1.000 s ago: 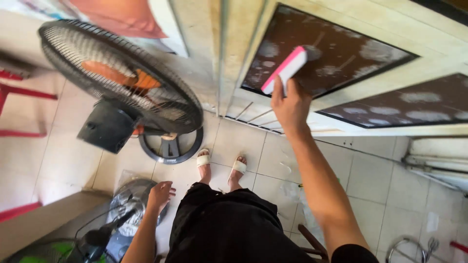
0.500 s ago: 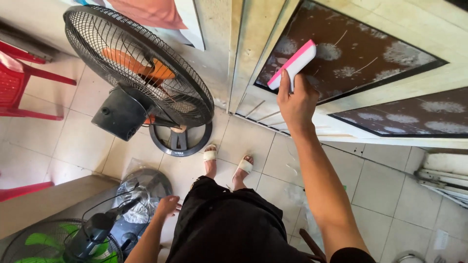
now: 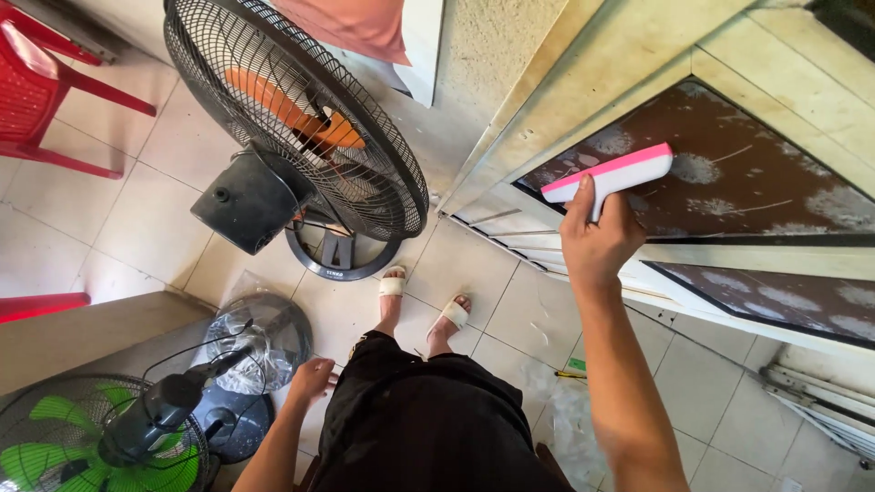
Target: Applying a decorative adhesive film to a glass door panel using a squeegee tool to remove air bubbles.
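Note:
My right hand point(image 3: 597, 239) is raised and grips a pink and white squeegee point(image 3: 609, 171), its blade pressed flat against a dark, soap-smeared glass panel point(image 3: 729, 173) of a cream-framed door point(image 3: 638, 55). My left hand point(image 3: 313, 378) hangs low beside my hip with fingers apart, holding nothing, just right of a fan base wrapped in clear plastic point(image 3: 255, 342). My feet in white sandals point(image 3: 424, 299) stand on the tiled floor below.
A tall black standing fan with orange blades point(image 3: 292, 128) stands left of the door. A smaller fan with green blades point(image 3: 87, 437) lies at the bottom left. A red plastic chair point(image 3: 36, 91) sits at the far left. A second smeared pane point(image 3: 775, 296) lies lower right.
My right hand has drawn the squeegee down and to the right across the glass pane. The view has shifted, bringing the fans closer. My left hand stays low.

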